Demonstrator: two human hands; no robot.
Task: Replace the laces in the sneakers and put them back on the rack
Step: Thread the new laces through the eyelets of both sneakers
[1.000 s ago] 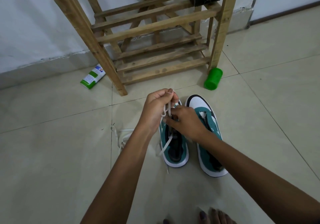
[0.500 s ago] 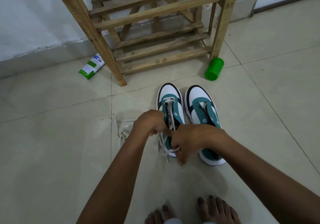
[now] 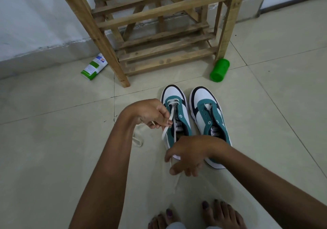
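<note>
one lace end is pinched in the left hand over the left sneaker; the right hand is held loosely spread, nothing visibly gripped. the right sneaker is seen unlaced beside it. slack should be evened before threading.

Teal-white sneakers side by side on floor: left sneaker with white lace partly threaded, right sneaker unlaced.

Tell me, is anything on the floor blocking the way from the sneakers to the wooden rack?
Nothing visible does. The sneakers stand just before the rack; the green cup and carton lie off to either side.
</note>
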